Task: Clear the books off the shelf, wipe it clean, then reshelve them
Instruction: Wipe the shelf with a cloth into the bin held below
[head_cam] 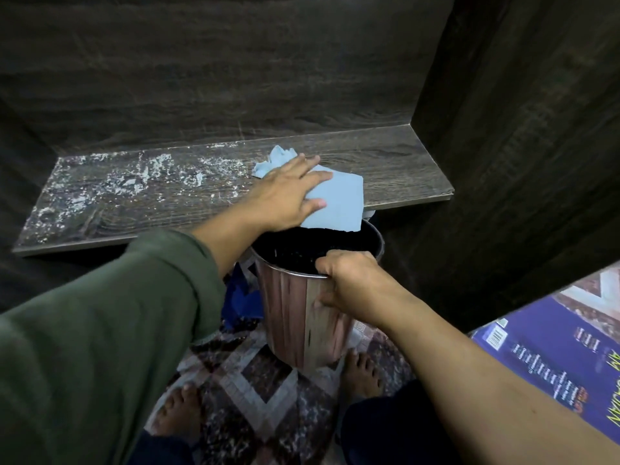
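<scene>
left hand point(288, 193): fingers spread flat, pressing blue cloth point(339, 199) at the front edge of shelf point(402, 169)
right hand point(349, 280): curled round rim of bin point(295, 313), just under that edge
dust point(110, 182): white, thick on left half
book point(553, 357): off shelf, lower right
tip: drag dust toward bin, firm flat passes, rim tight to edge

Before me, a dark wood-grain back panel point(218, 78) spans the upper frame, meeting a matching side panel point(523, 129) at right; diamond-patterned floor covering point(265, 387) lower centre; dim light.
</scene>
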The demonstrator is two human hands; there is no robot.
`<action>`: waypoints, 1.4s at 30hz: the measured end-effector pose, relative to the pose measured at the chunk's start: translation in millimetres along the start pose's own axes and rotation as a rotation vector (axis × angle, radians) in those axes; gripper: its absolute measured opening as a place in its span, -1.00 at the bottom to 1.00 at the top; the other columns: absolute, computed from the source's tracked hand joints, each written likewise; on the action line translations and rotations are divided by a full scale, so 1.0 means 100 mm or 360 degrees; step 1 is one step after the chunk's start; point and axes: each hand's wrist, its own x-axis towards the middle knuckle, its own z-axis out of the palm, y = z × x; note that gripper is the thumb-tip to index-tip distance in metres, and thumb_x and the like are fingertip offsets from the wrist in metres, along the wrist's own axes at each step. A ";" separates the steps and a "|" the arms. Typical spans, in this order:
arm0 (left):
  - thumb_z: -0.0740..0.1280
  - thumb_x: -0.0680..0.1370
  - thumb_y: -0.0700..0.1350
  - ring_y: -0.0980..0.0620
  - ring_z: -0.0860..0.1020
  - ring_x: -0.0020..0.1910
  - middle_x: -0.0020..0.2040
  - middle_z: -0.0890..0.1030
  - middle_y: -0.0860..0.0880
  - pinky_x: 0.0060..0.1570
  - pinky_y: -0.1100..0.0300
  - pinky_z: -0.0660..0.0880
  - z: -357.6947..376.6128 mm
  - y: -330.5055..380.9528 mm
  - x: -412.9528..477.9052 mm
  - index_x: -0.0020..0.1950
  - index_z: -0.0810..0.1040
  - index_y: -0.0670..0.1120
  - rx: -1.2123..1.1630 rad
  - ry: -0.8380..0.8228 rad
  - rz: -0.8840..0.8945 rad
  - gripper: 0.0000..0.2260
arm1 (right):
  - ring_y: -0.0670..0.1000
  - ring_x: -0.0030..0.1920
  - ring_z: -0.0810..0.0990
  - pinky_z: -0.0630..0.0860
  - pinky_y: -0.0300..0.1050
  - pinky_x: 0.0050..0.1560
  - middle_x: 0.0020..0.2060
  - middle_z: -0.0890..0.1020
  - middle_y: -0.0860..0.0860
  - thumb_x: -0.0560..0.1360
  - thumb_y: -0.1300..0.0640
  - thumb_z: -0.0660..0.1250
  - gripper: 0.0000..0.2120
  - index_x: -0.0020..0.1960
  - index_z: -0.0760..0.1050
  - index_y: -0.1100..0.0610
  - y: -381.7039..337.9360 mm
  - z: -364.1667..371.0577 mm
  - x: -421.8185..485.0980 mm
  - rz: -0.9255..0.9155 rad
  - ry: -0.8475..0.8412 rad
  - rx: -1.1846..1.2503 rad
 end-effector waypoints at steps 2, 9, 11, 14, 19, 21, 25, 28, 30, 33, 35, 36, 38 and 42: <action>0.16 0.56 0.28 -0.07 0.13 0.53 0.57 0.16 -0.02 0.45 -0.03 0.13 0.00 -0.06 0.03 0.55 0.16 0.13 0.0170 -0.0070 0.0030 -0.41 | 0.10 0.11 0.52 0.22 -0.13 -0.06 -0.03 0.54 0.04 0.36 0.00 0.51 -0.69 -0.01 0.53 0.13 0.02 0.02 0.01 -0.0029 0.0025 -0.0004; 0.19 0.53 0.31 -0.16 0.38 0.32 0.31 0.46 -0.15 0.34 -0.05 0.24 -0.09 -0.03 0.05 0.41 0.35 -0.05 0.0451 -0.0011 -0.0121 -0.41 | 0.12 0.13 0.52 0.25 -0.13 0.01 0.03 0.55 0.05 0.40 0.01 0.49 -0.69 0.07 0.54 0.11 -0.06 -0.03 0.02 -0.0098 0.0009 -0.0087; 0.20 0.55 0.27 -0.18 0.40 0.29 0.28 0.47 -0.18 0.27 -0.04 0.32 -0.15 -0.09 -0.02 0.38 0.36 -0.10 0.0377 -0.0003 -0.0189 -0.44 | 0.11 0.14 0.51 0.30 -0.11 0.02 0.04 0.55 0.06 0.40 0.03 0.48 -0.69 0.09 0.54 0.12 -0.11 -0.05 0.03 -0.0128 0.0002 -0.0059; 0.21 0.59 0.17 -0.22 0.41 0.23 0.22 0.47 -0.23 0.21 -0.06 0.33 -0.33 -0.33 -0.15 0.36 0.37 -0.15 0.0273 0.0175 -0.0272 -0.51 | 0.09 0.12 0.51 0.22 -0.13 -0.06 -0.09 0.45 -0.03 0.42 0.02 0.46 -0.72 0.06 0.53 0.11 -0.20 -0.05 0.06 -0.0164 0.0002 -0.0029; 0.20 0.60 0.11 -0.26 0.42 0.14 0.16 0.46 -0.26 0.12 -0.13 0.41 -0.71 -0.84 -0.27 0.41 0.33 -0.12 0.0434 0.0392 -0.0361 -0.54 | 0.12 0.08 0.54 0.32 -0.10 0.01 -0.04 0.52 0.02 0.41 0.03 0.46 -0.75 0.02 0.53 0.11 -0.31 0.02 0.13 -0.0233 -0.0003 -0.0033; 0.23 0.59 0.12 -0.27 0.42 0.12 0.14 0.46 -0.27 0.08 -0.13 0.41 -0.80 -0.98 -0.25 0.40 0.34 -0.10 0.0574 0.0420 -0.0369 -0.54 | 0.13 0.10 0.53 0.33 -0.09 0.04 0.01 0.54 0.04 0.41 0.02 0.47 -0.72 0.03 0.53 0.11 -0.35 0.04 0.17 -0.0238 -0.0036 -0.0063; 0.36 0.53 0.02 -0.31 0.45 0.04 0.09 0.43 -0.29 -0.02 -0.16 0.42 -0.81 -1.09 -0.13 0.33 0.39 -0.11 0.0592 0.0444 -0.0374 -0.58 | 0.12 0.11 0.53 0.33 -0.11 0.03 0.02 0.54 0.06 0.41 0.01 0.47 -0.72 0.03 0.53 0.13 -0.41 0.05 0.25 -0.0229 -0.0097 -0.0045; 0.30 0.52 -0.22 -0.30 0.44 -0.03 0.08 0.39 -0.30 -0.18 -0.16 0.40 -0.72 -1.07 -0.02 0.24 0.42 -0.11 0.0686 0.0461 -0.0268 -0.70 | 0.13 0.10 0.53 0.29 -0.13 -0.05 0.02 0.54 0.06 0.42 0.01 0.46 -0.72 0.03 0.53 0.13 -0.45 0.05 0.30 -0.0224 -0.0110 -0.0043; 0.25 0.52 -0.27 -0.31 0.43 -0.01 0.11 0.41 -0.32 -0.21 -0.14 0.40 -0.65 -1.02 0.05 0.19 0.44 -0.12 0.0736 0.0497 -0.0180 -0.75 | 0.13 0.10 0.54 0.22 -0.14 -0.10 0.02 0.55 0.06 0.43 0.02 0.44 -0.73 0.05 0.52 0.12 -0.46 0.06 0.32 -0.0224 -0.0110 -0.0067; 0.27 0.54 -0.19 -0.30 0.38 0.19 0.29 0.38 -0.27 0.01 -0.19 0.43 -0.50 -1.00 0.16 0.25 0.45 -0.13 0.0578 0.0372 -0.0101 -0.72 | 0.13 0.11 0.54 0.20 -0.13 -0.10 0.04 0.55 0.07 0.44 0.06 0.41 -0.77 0.05 0.52 0.12 -0.47 0.06 0.33 -0.0222 -0.0124 -0.0072; 0.30 0.57 -0.02 -0.24 0.31 0.33 0.41 0.34 -0.19 0.20 -0.15 0.37 -0.36 -1.01 0.22 0.35 0.43 -0.09 0.0458 0.0131 -0.0107 -0.63 | 0.14 0.11 0.53 0.25 -0.12 -0.07 0.04 0.55 0.07 0.45 0.08 0.40 -0.79 0.04 0.52 0.11 -0.46 0.06 0.32 -0.0220 -0.0135 -0.0066; 0.27 0.58 0.09 -0.22 0.30 0.35 0.43 0.34 -0.16 0.24 -0.13 0.36 -0.31 -1.02 0.23 0.39 0.40 -0.06 0.0425 0.0059 -0.0144 -0.57 | 0.14 0.11 0.53 0.27 -0.11 -0.06 0.04 0.55 0.07 0.45 0.08 0.40 -0.80 0.04 0.52 0.11 -0.46 0.06 0.31 -0.0214 -0.0143 -0.0058; 0.14 0.59 0.24 -0.19 0.33 0.33 0.41 0.37 -0.12 0.24 -0.10 0.36 -0.24 -1.00 0.24 0.40 0.37 -0.03 0.0366 0.0028 -0.0236 -0.51 | 0.14 0.12 0.53 0.29 -0.11 -0.03 0.04 0.55 0.06 0.45 0.07 0.40 -0.79 0.05 0.52 0.11 -0.43 0.07 0.30 -0.0199 -0.0165 -0.0048; 0.11 0.58 0.25 -0.18 0.39 0.25 0.30 0.46 -0.13 0.22 -0.04 0.34 -0.22 -0.80 0.23 0.33 0.40 -0.01 0.0272 0.0015 -0.0246 -0.54 | 0.12 0.14 0.53 0.35 -0.11 0.06 0.06 0.55 0.06 0.46 0.07 0.39 -0.75 0.10 0.53 0.11 -0.39 0.08 0.29 -0.0184 -0.0201 -0.0046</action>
